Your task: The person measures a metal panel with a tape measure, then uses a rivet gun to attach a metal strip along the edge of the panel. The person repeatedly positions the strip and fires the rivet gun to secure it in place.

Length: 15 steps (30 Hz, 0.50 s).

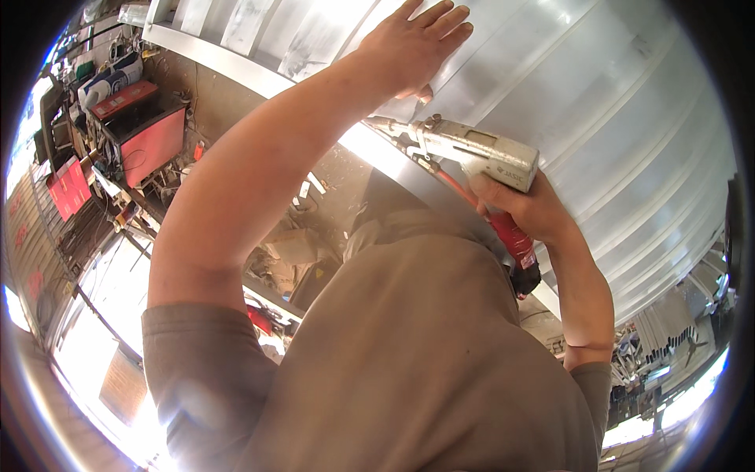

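My left hand (417, 43) reaches across to the far side with its fingers stretched and somewhat apart. It is over the pale ribbed metal sheet (543, 86) and holds nothing; whether the palm touches the sheet, I cannot tell. My right hand (525, 206) is wrapped round a hand-held power tool (480, 148). The tool has a worn, whitish body, a narrow metal nose pointing left and a red lower part (511, 238) with a black end. A thin red-orange piece (452, 185) runs from near the nose toward my grip. The tool's exact kind is unclear.
A pale metal edge strip (228, 59) borders the ribbed sheet. To the left, a red-and-black cabinet (153, 145) stands among clutter. A cardboard box (291, 246) and scraps lie on the dusty floor below. More dark parts and stacked stock (668, 322) are at the right.
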### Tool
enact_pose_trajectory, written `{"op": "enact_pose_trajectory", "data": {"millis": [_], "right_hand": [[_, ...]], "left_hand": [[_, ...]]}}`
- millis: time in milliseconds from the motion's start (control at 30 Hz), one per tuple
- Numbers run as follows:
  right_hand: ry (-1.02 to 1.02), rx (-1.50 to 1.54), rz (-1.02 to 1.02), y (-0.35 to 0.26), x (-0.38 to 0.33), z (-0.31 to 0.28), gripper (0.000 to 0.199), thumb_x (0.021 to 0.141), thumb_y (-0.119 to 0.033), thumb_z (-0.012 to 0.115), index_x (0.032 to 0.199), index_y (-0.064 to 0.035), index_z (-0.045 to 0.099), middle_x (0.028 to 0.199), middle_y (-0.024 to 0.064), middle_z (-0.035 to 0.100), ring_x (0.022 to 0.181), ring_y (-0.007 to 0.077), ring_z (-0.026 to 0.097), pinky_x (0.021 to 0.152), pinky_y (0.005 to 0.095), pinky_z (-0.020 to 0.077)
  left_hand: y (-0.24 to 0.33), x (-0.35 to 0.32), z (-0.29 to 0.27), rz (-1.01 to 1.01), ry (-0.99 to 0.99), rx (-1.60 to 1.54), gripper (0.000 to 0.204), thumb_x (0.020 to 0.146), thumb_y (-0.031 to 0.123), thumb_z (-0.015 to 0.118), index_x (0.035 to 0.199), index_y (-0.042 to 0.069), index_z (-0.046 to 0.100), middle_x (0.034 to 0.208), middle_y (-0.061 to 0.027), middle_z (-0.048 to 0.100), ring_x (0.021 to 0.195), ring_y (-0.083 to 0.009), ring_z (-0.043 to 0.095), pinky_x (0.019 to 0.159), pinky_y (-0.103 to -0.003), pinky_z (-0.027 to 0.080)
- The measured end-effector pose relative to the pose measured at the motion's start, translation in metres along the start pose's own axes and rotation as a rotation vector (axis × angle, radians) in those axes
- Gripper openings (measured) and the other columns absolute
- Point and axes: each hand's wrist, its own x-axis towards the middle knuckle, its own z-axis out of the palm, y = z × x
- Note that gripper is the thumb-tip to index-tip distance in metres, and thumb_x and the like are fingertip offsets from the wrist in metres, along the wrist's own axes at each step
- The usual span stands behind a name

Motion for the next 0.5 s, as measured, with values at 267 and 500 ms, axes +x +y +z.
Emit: {"op": "enact_pose_trajectory", "data": {"millis": [267, 500], "right_hand": [[-0.031, 0.047, -0.115, 0.005, 0.019, 0.005, 0.046, 0.097, -0.029, 0.073, 0.134, -0.0029, 0.062, 0.102, 0.0047, 0.069, 0.076, 0.0133, 0.063, 0.070, 0.0306, 0.0522], [-0.043, 0.042, -0.139, 0.006, 0.026, 0.006, 0.045, 0.097, -0.028, 0.074, 0.131, -0.0015, 0.062, 0.100, 0.0044, 0.068, 0.075, 0.0129, 0.063, 0.068, 0.0306, 0.0524]], "left_hand": [[0.004, 0.003, -0.002, -0.015, -0.054, 0.032, 0.114, 0.079, 0.055, 0.082, 0.163, 0.003, 0.025, 0.173, -0.0149, 0.019, 0.160, -0.0281, 0.018, 0.130, -0.049, 0.014], [0.006, 0.005, -0.003, -0.027, -0.081, 0.049, 0.113, 0.081, 0.054, 0.081, 0.164, 0.004, 0.023, 0.173, -0.0143, 0.019, 0.160, -0.0279, 0.017, 0.131, -0.049, 0.014]]}}
